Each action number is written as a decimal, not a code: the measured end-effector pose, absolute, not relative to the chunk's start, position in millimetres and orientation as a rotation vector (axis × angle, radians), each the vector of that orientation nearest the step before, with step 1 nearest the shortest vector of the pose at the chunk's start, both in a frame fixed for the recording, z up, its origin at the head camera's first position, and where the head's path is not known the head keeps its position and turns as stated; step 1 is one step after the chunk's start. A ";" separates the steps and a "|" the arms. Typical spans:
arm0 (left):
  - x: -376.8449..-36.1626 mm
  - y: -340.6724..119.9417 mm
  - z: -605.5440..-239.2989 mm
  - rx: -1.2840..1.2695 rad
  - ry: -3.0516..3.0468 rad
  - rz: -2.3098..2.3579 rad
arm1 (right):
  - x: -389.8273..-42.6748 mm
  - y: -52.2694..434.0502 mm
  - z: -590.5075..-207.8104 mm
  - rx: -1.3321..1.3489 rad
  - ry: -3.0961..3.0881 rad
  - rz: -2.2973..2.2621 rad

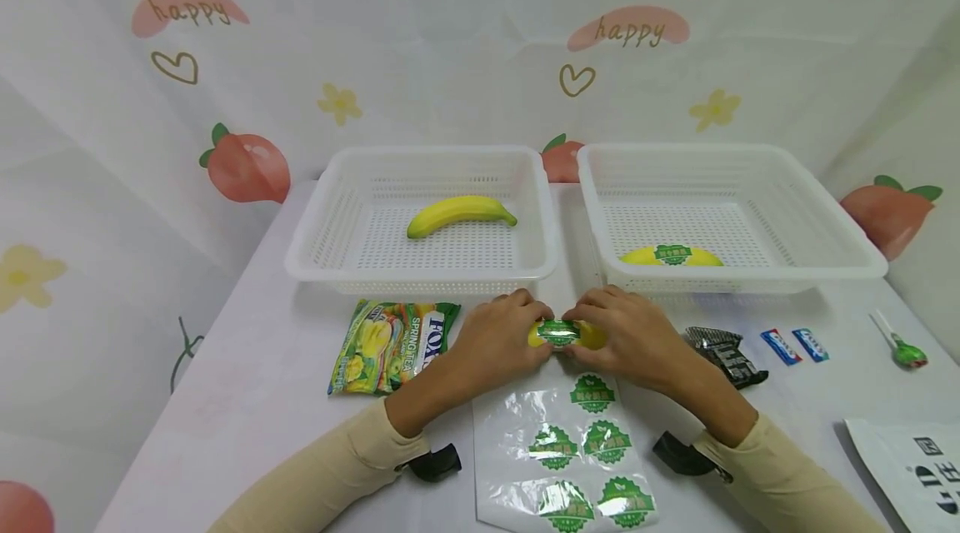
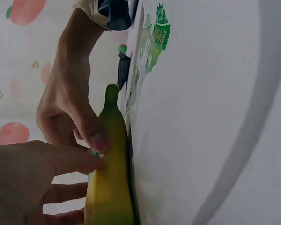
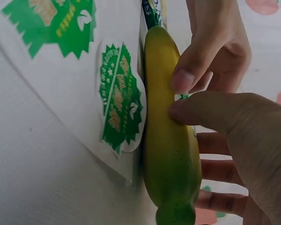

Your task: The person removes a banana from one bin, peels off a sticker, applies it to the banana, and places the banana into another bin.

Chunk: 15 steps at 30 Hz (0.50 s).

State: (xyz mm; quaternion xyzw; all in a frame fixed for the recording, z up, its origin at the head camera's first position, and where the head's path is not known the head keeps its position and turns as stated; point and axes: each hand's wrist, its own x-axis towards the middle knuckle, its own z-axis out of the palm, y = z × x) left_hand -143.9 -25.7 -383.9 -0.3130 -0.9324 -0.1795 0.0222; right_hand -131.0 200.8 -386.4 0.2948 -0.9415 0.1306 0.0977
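Peach-printed cloth drapes the walls and the table (image 1: 247, 400); two white baskets stand at the far edge, the left basket (image 1: 420, 266) holding a banana (image 1: 461, 215), the right basket (image 1: 738, 271) a yellow fruit (image 1: 671, 256) that already wears a green label. Just in front of them, at the middle of the table, both hands meet over a second banana (image 1: 588, 336) lying on the cloth; the left hand (image 1: 498, 337) and the right hand (image 1: 630, 335) each press thumb and fingertips onto a green sticker (image 1: 558, 333) across its middle, so both are pinching the fruit rather than lying flat. Nearer, a sticker sheet (image 1: 562, 450) touches the banana's near side, as the wrist views show. Left of the hands lies a snack bag (image 1: 390, 346); to the right a dark wrapper (image 1: 723, 354), two blue packets (image 1: 795, 346) and a lollipop (image 1: 903, 350). To do this well, I would say: smooth from the sticker's centre outward along the curve; keep the banana steady against the table; press the edges down last so no crease lifts.
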 end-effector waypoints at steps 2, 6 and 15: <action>-143.7 -24.1 -384.2 -0.968 -2.895 -0.500 | -131.3 201.3 -386.3 0.890 -2.773 0.383; -144.5 -21.1 -385.5 -0.963 -2.866 -0.414 | -132.2 203.0 -386.4 0.902 -2.773 0.389; -147.0 -22.8 -386.3 -0.908 -2.807 -0.454 | -136.2 208.1 -386.8 0.897 -2.715 0.443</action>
